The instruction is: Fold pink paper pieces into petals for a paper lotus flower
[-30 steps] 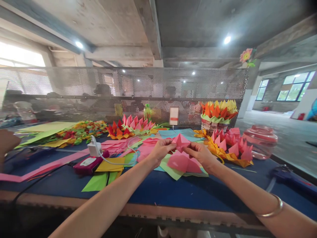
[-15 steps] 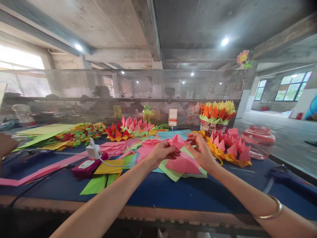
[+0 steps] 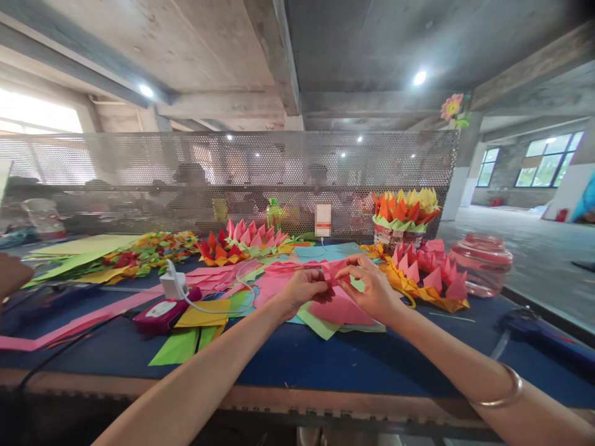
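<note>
Near the middle of the blue table (image 3: 297, 365), a small folded pink paper (image 3: 333, 270) is pinched between both hands. My left hand (image 3: 304, 292) is closed on its left side, thumb over curled fingers. On its right side my right hand (image 3: 367, 286) grips it with thumb and forefinger. The fingers cover much of the paper. Below the hands lie a pink sheet (image 3: 344, 311) and a pale green sheet (image 3: 320, 322). To their right stand pink pointed petals (image 3: 432, 279) on yellow folded paper.
At the left are a purple power strip (image 3: 155, 314) with a white plug (image 3: 173, 286) and a person's hand (image 3: 13, 272). Right are a pink clear jar (image 3: 483, 266) and a blue glue gun (image 3: 548, 341). A perforated metal screen (image 3: 279, 161) stands behind.
My right hand has moved left and closed onto the pink paper, which now shows less of its pointed shape. My left hand stays on it.
</note>
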{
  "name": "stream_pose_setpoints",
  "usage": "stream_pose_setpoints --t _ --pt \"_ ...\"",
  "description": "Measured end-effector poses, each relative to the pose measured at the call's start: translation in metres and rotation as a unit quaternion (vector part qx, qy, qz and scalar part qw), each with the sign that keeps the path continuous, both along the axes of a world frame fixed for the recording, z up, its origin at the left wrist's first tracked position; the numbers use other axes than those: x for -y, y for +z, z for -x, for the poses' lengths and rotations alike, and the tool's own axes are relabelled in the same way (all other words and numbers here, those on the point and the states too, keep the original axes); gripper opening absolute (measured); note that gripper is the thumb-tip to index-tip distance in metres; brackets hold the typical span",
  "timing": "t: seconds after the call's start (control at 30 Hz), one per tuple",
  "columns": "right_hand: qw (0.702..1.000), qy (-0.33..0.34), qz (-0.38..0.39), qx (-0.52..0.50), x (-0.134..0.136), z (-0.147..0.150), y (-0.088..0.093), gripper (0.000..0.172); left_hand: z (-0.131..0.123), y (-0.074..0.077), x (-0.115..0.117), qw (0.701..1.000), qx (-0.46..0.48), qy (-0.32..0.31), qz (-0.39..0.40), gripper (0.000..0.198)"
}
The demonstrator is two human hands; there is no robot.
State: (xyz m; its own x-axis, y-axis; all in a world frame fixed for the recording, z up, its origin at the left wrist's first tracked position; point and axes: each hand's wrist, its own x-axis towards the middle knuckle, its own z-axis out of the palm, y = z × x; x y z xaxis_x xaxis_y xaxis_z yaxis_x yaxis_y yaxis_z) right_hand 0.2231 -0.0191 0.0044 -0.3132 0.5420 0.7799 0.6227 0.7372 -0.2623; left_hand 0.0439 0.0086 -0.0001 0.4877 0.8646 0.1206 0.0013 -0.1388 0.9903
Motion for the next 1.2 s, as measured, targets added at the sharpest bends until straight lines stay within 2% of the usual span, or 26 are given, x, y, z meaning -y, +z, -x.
stream_pose_setpoints --t 0.1,0.23,0.47,0.57,0.8,1.2 --pt "0.999 -0.009 0.042 0.0 -0.003 -0.002 -0.002 0.009 0.001 0.001 0.001 1.0 0.008 -0.007 0.014 0.021" --pt "0.993 0.0 0.11 -0.041 -0.007 -0.002 -0.005 0.014 0.001 0.002 0.002 0.999 0.031 -0.02 0.02 0.023" --pt "0.984 0.019 0.151 -0.095 -0.008 0.001 -0.006 0.019 0.002 0.0 -0.001 0.998 0.049 -0.026 0.003 0.026" --pt "0.986 0.015 0.14 -0.09 -0.006 0.002 -0.005 0.019 0.003 -0.001 -0.002 0.997 0.066 -0.03 0.023 0.03" --pt "0.996 0.023 0.058 -0.068 -0.001 0.002 -0.002 0.015 0.005 0.0 -0.001 0.991 0.1 -0.037 0.081 0.029" --pt "0.998 0.033 0.034 -0.052 0.002 -0.001 0.001 0.023 0.005 0.002 -0.001 0.982 0.138 -0.05 0.116 0.021"
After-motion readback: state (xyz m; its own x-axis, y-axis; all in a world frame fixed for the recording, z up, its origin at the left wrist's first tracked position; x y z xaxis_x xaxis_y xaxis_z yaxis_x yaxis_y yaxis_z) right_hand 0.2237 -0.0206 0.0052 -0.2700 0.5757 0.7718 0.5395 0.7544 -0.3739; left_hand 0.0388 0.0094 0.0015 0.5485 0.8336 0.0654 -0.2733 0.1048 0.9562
